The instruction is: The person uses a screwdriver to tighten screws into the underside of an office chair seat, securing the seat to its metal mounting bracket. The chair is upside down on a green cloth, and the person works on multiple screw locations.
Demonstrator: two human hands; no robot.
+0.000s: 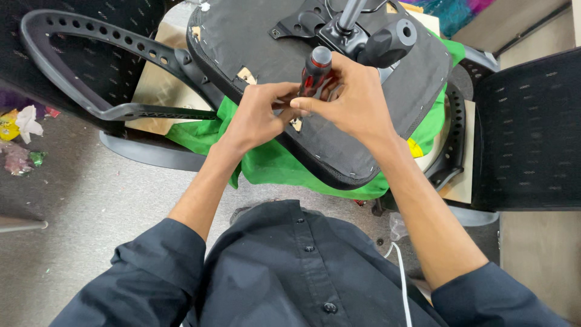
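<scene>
Dark shirt sleeves led up to 2 bare hands meeting over an upturned chair seat [387, 115]. Her or his right hand [354, 100] was closed around the red-and-black screwdriver [316, 75], held nearly upright on the seat's underside; the left hand [257, 115] pinched its fingers at the tip. Green cloth [272, 160] lay beneath. Judging by that grip, the tip could slip off and jab the left fingers.

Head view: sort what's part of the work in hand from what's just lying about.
In use:
right hand gripping red-and-black screwdriver
left hand at its tip
upturned chair seat
green cloth under it

Lying about:
loose armrest
crumpled wrappers on floor
mesh chair back
</scene>
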